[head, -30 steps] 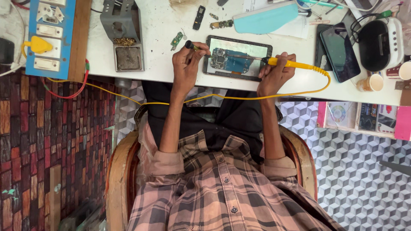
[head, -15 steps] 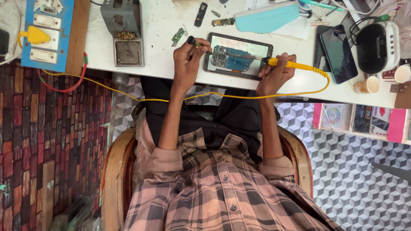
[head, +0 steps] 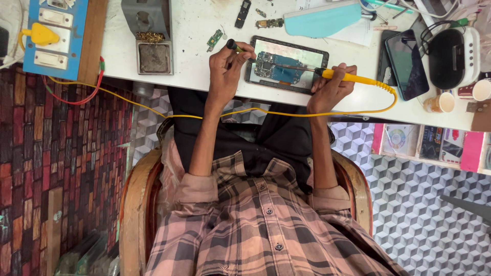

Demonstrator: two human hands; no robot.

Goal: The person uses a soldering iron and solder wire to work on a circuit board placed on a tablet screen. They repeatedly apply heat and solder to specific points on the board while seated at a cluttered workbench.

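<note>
Hands at work over an opened tablet (head: pixel 286 65) lying face down at the near edge of the white surface (head: pixel 194 30), its circuit board exposed. The right hand (head: pixel 330 89) is closed around a yellow-handled soldering iron (head: pixel 353 78), tip laid across onto the board, while the left hand (head: pixel 227 64) is curled around a slim dark-tipped tool (head: pixel 234 46) beside the tablet's left edge. Compared with a second earlier, the left hand has slid slightly inward toward the board and the iron sits much as it did, suggesting steady work on one joint. Nearby: an iron stand with brass wool (head: pixel 151 36) toward the left edge, a dark phone (head: pixel 406 64) and a paper cup (head: pixel 442 102) toward the right.
</note>
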